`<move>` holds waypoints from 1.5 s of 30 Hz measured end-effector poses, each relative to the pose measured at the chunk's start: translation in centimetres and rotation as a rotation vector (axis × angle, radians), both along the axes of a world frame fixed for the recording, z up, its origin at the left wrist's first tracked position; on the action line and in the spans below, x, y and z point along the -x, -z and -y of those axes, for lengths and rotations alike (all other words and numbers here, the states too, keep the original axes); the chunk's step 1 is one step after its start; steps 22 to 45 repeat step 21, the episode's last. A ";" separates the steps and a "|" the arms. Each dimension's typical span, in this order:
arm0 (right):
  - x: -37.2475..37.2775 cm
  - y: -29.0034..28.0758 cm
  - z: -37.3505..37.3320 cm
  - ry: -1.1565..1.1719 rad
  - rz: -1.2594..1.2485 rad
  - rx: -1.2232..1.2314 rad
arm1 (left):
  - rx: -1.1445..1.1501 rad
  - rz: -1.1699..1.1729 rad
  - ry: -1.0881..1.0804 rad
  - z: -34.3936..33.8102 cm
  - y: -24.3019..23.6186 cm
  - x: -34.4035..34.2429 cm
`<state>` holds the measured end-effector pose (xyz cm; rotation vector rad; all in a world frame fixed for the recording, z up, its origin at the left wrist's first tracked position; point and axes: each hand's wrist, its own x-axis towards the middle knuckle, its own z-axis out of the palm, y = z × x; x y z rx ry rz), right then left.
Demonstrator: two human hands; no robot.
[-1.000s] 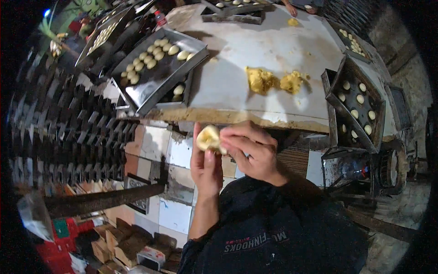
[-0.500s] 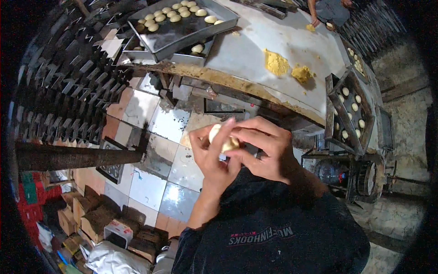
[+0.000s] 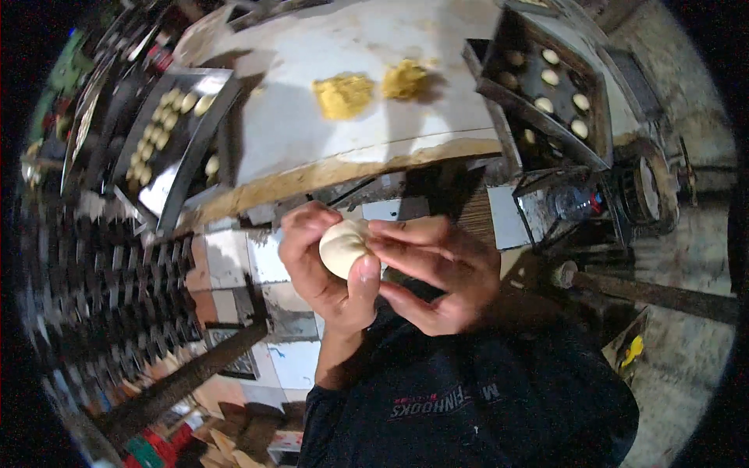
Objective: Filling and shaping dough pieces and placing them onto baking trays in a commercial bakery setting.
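A smooth, pale ball of dough (image 3: 340,249) is held in front of my chest, with gathered folds along its right side. My left hand (image 3: 321,269) cups it from the left, thumb pressed to its lower front and fingers curled behind. The fingertips of my right hand (image 3: 441,269) pinch the folded edge. Whatever lies inside the dough is hidden. Beyond my hands, two heaps of yellow crumbly stuff, one flatter heap (image 3: 343,95) and one taller heap (image 3: 406,79), rest on the white-topped table (image 3: 285,58).
At the table's left, a metal tray (image 3: 183,144) bears several dough balls. Stacked trays (image 3: 562,136) with more balls stand at the right end. A clear bottle (image 3: 573,201) is below them. Wooden beams (image 3: 183,382) and a dark slatted stack (image 3: 117,304) flank me.
The view has swung right and nearer the table. The dough, partly covered by fingers before, now shows as a rounded ball turned in my left hand. Another person's hand has left view.
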<state>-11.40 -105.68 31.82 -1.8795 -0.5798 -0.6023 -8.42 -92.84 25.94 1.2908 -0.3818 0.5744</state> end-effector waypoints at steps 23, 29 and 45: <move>-15.8 7.1 35.8 -0.057 -0.212 0.100 | -0.434 -0.514 0.705 33.3 8.4 -16.6; -15.8 7.1 35.8 -0.057 -0.212 0.100 | -0.434 -0.514 0.705 33.3 8.4 -16.6; -15.8 7.1 35.8 -0.057 -0.212 0.100 | -0.434 -0.514 0.705 33.3 8.4 -16.6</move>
